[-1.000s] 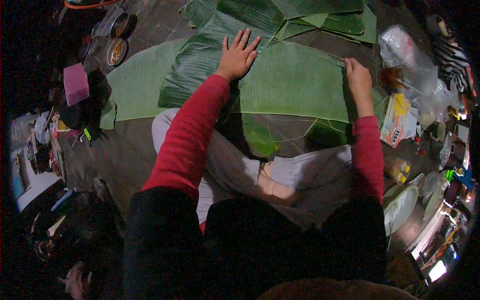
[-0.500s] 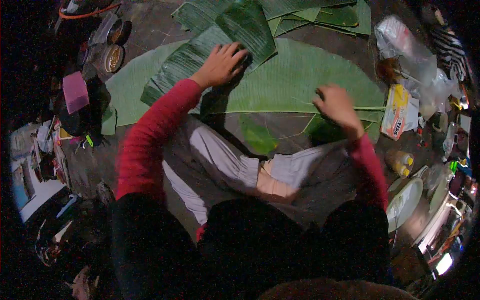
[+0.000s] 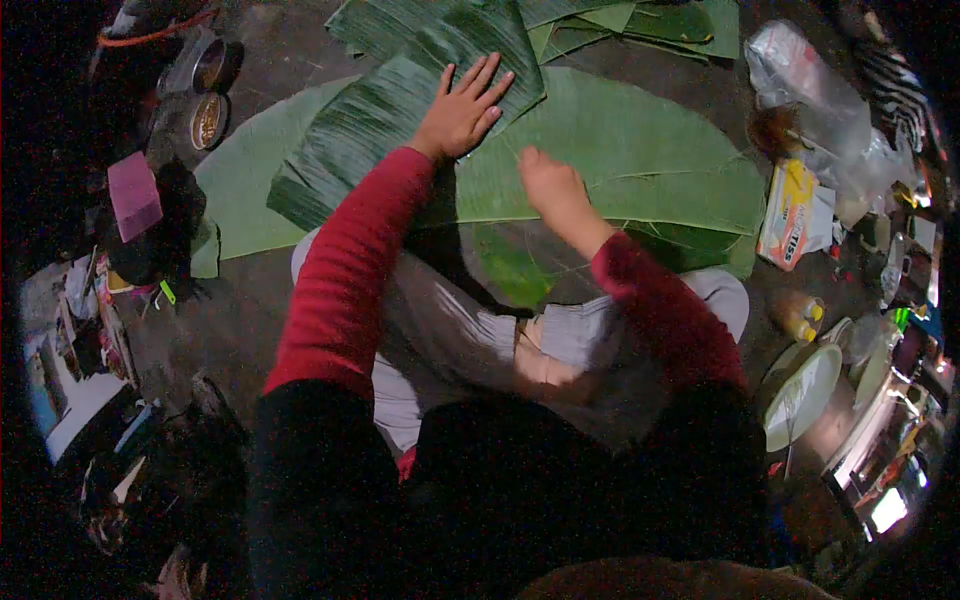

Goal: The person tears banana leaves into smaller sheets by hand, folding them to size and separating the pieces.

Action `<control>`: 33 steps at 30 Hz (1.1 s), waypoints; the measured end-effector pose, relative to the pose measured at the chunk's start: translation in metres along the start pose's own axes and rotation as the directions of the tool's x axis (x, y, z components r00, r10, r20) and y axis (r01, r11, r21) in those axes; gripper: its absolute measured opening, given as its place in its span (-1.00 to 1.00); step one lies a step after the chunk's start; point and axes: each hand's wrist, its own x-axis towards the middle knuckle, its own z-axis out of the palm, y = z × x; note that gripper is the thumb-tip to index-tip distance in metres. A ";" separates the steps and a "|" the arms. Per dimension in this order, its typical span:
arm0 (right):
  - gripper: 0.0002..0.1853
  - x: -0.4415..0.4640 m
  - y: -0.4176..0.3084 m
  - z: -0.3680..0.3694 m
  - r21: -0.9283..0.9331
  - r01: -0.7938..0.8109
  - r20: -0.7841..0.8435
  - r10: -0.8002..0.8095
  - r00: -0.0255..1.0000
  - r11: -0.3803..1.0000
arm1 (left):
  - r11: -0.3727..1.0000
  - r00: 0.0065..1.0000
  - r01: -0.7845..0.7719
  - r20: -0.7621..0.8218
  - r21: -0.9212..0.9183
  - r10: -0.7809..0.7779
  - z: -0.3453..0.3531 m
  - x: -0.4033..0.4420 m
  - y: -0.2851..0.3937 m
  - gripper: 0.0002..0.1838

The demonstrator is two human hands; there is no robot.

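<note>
A dark green piece of banana leaf (image 3: 350, 130) lies at a slant over a large, lighter banana leaf (image 3: 650, 140) spread on the ground. My left hand (image 3: 463, 112) rests flat on the dark piece near its right edge, fingers spread. Just right of it, my right hand (image 3: 558, 192) is closed above the large leaf. Something thin may poke from its fingertips, too small to make out. A smaller bright green leaf piece (image 3: 510, 265) lies between my legs and the large leaf.
More cut leaf pieces (image 3: 640, 25) are stacked at the back. On the right are a yellow and white box (image 3: 790, 215), plastic bags (image 3: 800, 70), a small bottle (image 3: 803, 318) and a pale bowl (image 3: 805, 395). A pink block (image 3: 135, 195) and a round container (image 3: 208, 122) stand left.
My right hand has moved left from the right end of the large leaf and closed. My left hand has shifted slightly up and its fingers have spread. The camera view has shifted a little.
</note>
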 end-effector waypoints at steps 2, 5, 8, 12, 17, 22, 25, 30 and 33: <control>-0.86 0.001 0.004 0.001 0.014 0.042 -0.131 -0.039 0.991 0.999 | 1.000 1.000 -0.003 -0.004 0.008 0.003 0.000 0.000 0.001 -0.46; -0.87 0.004 -0.004 0.000 -0.022 0.009 -0.232 -0.014 0.973 1.000 | 1.000 1.000 0.018 0.012 0.016 -0.018 0.000 0.000 0.002 -0.45; -0.85 0.009 -0.011 0.006 -0.006 -0.017 -0.196 0.016 0.981 1.000 | 1.000 1.000 0.016 0.002 0.007 -0.016 -0.001 0.000 0.001 -0.45; -0.80 0.015 -0.010 0.014 -0.024 -0.052 -0.150 0.048 0.988 0.998 | 1.000 0.999 0.023 -0.038 -0.017 -0.024 0.000 0.000 0.001 -0.46; -0.82 0.022 -0.023 -0.012 0.071 -0.072 -0.197 0.084 0.977 0.995 | 1.000 0.999 0.025 -0.036 -0.013 -0.025 -0.002 0.000 0.000 -0.45; -0.82 0.033 -0.025 0.010 -0.008 -0.037 -0.166 0.035 0.985 0.999 | 0.999 0.999 0.020 -0.045 -0.032 -0.021 -0.001 0.000 0.000 -0.45; -0.85 0.039 -0.014 0.013 0.002 -0.024 -0.150 0.024 0.988 1.000 | 0.999 0.999 0.025 -0.041 -0.043 -0.027 -0.004 0.000 0.001 -0.45; -0.90 0.035 0.070 -0.025 -0.329 0.152 -0.043 -0.176 0.983 0.932 | 0.998 0.998 0.024 -0.050 -0.050 -0.026 -0.001 -0.001 0.000 -0.45; -0.85 0.012 0.124 -0.074 -0.303 -0.116 -0.114 0.085 0.990 0.946 | 0.998 0.998 0.023 -0.061 -0.054 -0.026 -0.001 -0.001 0.000 -0.45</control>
